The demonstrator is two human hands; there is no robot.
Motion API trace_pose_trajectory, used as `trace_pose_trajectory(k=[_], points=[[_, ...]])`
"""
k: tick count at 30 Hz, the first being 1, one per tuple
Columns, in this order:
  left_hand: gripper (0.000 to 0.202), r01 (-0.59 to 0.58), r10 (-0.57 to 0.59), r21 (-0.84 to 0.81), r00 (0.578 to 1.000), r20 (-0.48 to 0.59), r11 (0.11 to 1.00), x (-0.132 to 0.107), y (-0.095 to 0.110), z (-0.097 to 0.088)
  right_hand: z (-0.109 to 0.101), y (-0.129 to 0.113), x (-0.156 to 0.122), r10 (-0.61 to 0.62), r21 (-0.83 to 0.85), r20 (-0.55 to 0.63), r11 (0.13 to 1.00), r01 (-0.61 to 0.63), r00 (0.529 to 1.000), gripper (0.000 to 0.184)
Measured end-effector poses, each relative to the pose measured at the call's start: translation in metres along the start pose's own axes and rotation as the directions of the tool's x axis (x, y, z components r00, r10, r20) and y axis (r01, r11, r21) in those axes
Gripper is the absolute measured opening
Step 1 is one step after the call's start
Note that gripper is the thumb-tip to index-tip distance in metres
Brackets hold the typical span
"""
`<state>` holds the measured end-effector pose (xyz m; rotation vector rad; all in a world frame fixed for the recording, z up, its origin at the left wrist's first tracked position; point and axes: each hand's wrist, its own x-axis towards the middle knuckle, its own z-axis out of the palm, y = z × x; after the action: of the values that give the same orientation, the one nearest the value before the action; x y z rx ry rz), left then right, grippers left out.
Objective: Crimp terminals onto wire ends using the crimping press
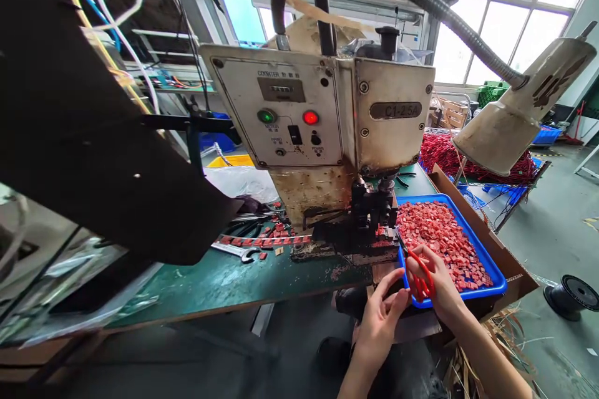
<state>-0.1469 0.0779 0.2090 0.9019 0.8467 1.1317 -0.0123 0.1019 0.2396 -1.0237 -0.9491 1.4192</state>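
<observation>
My right hand (pixel 433 271) is closed around red-handled pliers (pixel 423 280). Their dark jaws point up and left, beside the tooling (pixel 377 206) under the press head. Just left of the pliers, my left hand (pixel 381 321) is half curled, palm up, with a gap between thumb and index finger; nothing shows in it. Small red pieces sit at the tooling, and a strip of red pieces (pixel 266 240) runs into it from the left. Beyond my right hand lies a blue tray (pixel 498 287) heaped with small red pieces (pixel 440 237).
The press's control panel (pixel 281 118) has a lit red light. A lamp (pixel 503 131) hangs over the tray. A wrench (pixel 236 251) lies on the green bench (pixel 196 290). A dark panel (pixel 116 137) juts in at left. A black spool (pixel 573 296) stands on the floor at right.
</observation>
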Motion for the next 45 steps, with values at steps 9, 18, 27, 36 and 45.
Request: trace_pose_trajectory(k=[9, 18, 27, 36, 45], points=[[0.048, -0.008, 0.037, 0.184, 0.988, -0.151, 0.983, -0.033, 0.012, -0.019, 0.021, 0.009, 0.035, -0.036, 0.04, -0.02, 0.999, 0.037, 0.999, 0.054], [0.043, -0.006, 0.045, 0.244, 0.987, -0.153, 0.97, -0.037, 0.021, -0.027, 0.039, 0.025, 0.014, -0.098, 0.009, -0.107, 0.995, 0.099, 0.989, 0.039], [0.041, -0.018, 0.06, 0.297, 0.989, -0.134, 0.955, -0.029, 0.029, -0.045, 0.036, 0.031, 0.029, -0.137, -0.015, -0.236, 0.99, 0.137, 0.962, 0.032], [0.053, -0.043, 0.072, 0.178, 0.984, -0.161, 0.983, -0.022, 0.023, -0.019, 0.047, 0.04, 0.01, -0.155, 0.007, -0.258, 0.987, 0.163, 0.954, 0.031], [0.078, -0.119, 0.186, 0.255, 0.949, -0.254, 0.959, -0.006, -0.018, -0.003, 0.048, 0.059, -0.007, -0.202, -0.01, -0.3, 0.978, 0.209, 0.932, 0.039]])
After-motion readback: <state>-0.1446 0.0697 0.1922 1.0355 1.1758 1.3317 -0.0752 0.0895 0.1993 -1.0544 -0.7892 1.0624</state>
